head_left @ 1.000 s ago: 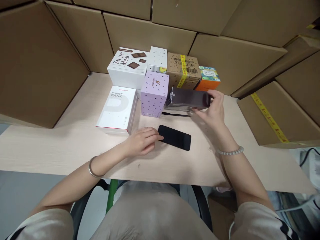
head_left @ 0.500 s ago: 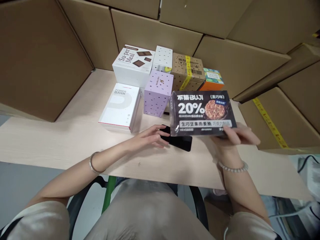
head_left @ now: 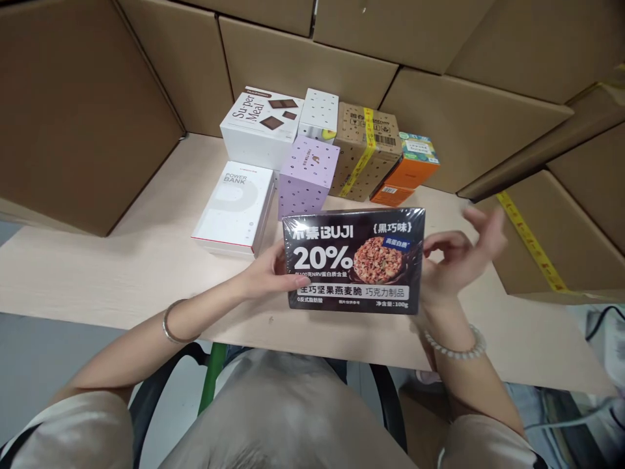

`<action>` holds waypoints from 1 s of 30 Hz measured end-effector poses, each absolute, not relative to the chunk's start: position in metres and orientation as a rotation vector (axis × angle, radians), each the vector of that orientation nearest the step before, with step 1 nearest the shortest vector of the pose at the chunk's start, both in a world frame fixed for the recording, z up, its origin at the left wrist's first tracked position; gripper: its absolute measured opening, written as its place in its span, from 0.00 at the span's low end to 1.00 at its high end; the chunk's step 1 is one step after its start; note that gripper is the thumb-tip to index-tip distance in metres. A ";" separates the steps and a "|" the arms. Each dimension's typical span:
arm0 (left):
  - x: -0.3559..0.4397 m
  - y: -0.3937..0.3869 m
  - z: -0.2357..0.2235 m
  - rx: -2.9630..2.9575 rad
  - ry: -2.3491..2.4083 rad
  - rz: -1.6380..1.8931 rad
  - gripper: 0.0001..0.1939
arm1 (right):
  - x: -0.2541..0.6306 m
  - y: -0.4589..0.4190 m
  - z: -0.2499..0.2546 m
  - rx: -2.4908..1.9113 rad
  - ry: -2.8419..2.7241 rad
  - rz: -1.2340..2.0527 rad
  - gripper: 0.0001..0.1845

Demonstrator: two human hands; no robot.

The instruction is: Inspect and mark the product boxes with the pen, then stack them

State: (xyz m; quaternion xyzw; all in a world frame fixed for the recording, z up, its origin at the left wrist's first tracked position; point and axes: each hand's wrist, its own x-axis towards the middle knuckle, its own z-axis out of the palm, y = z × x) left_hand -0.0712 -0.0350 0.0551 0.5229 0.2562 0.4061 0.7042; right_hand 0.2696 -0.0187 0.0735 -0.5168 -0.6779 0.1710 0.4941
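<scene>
Dark box (head_left: 354,260): held above the table (head_left: 107,280), nearer the front edge than the back, its printed face turned to the camera.
Left hand (head_left: 273,272): closed on the left end — thumb laid over the printed face, fingers mostly hidden.
Right hand (head_left: 452,264): opened, fingers spread and blurred by the right end; whether contact is made cannot be told.
Purple box (head_left: 307,170): partly covered by the dark box.
Power bank box (head_left: 237,205): laid flat, left of the purple one.
Taped carton (head_left: 354,140): set towards the back edge — orange boxes (head_left: 413,171) placed at its right.

Purple box (head_left: 308,170) with dark specks; orange box (head_left: 409,170), blue-green top.
</scene>
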 end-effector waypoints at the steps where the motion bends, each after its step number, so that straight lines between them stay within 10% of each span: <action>1: -0.071 -0.034 0.055 1.171 0.578 0.901 0.35 | 0.269 -0.015 0.081 -1.272 -1.585 0.572 0.37; 7: -0.070 -0.029 0.054 1.215 0.691 0.853 0.36 | 0.267 -0.023 0.097 -1.248 -1.567 1.650 0.36; 23: -0.089 -0.021 0.048 1.015 0.443 0.690 0.55 | 0.269 -0.016 0.086 -0.916 -1.828 0.938 0.34; 30: -0.084 -0.019 0.053 0.882 0.613 0.788 0.42 | 0.265 -0.007 0.079 -0.788 -2.019 0.764 0.27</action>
